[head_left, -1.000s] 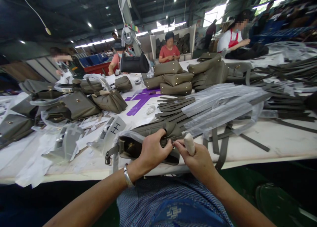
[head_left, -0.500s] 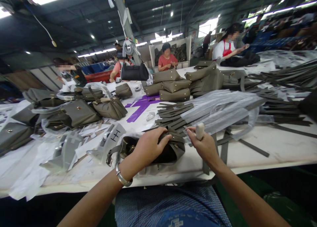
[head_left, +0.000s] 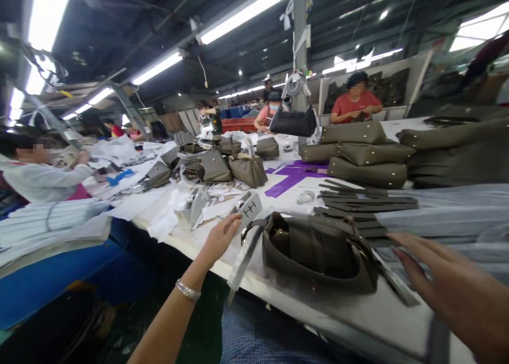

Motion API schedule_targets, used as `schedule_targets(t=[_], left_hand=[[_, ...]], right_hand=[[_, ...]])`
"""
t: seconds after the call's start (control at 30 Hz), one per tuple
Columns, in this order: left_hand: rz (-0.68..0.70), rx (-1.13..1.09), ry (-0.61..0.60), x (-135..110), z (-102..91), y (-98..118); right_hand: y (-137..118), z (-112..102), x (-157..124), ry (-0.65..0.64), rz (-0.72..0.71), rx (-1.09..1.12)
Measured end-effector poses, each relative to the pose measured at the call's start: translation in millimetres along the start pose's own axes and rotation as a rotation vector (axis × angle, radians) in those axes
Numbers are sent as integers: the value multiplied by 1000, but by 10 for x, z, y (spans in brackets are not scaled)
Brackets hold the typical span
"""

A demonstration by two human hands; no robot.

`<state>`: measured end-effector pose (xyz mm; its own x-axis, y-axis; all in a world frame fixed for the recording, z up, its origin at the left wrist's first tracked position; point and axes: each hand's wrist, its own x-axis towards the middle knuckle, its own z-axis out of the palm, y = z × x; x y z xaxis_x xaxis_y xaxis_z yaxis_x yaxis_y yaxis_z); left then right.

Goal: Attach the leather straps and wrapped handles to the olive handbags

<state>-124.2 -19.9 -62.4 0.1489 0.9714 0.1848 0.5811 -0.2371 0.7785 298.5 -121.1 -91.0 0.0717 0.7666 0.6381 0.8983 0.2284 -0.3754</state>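
Note:
An olive-grey handbag (head_left: 318, 252) lies open on its side at the near edge of the white table (head_left: 350, 321). My left hand (head_left: 221, 238) reaches out left of the bag, fingers stretched toward a grey card piece marked with black lines (head_left: 249, 209); it holds nothing that I can see. A silver bracelet (head_left: 187, 291) sits on that wrist. My right hand (head_left: 437, 279) hovers to the right of the bag with fingers extended and apart, empty.
Dark strap pieces (head_left: 358, 202) and clear plastic sheets (head_left: 449, 215) lie behind the bag. Stacked olive bags (head_left: 366, 152) and more handbags (head_left: 222, 165) fill the table's middle. Purple tape (head_left: 292, 176) marks the top. Other workers sit at the left (head_left: 43, 168) and far side (head_left: 356, 101).
My view has swung left. My left hand has let go of the bag and reached left toward the card piece. My right hand has opened and moved off to the bag's right.

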Motion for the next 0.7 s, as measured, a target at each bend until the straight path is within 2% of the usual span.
schedule_targets(t=[0.07, 0.13, 0.27, 0.37, 0.43, 0.57, 0.7], left_hand=[[17, -28, -81, -63, 127, -131], [62, -82, -130, -83, 255, -204], [72, -220, -166, -77, 399, -351], [55, -178, -148, -75, 406, -459], [77, -104, -68, -50, 356, -481], [131, -118, 136, 70, 123, -313], [268, -80, 177, 189, -134, 108]], right_hand=[[-300, -27, 209, -11, -106, 16], [-582, 37, 436, -64, -225, 80], [-984, 348, 848, -231, -327, 218], [-1173, 581, 1084, -379, -353, 261], [-1292, 686, 1216, -457, -355, 268], [-1580, 793, 1440, -518, -389, 326], [-1854, 862, 1629, -606, -441, 394]])
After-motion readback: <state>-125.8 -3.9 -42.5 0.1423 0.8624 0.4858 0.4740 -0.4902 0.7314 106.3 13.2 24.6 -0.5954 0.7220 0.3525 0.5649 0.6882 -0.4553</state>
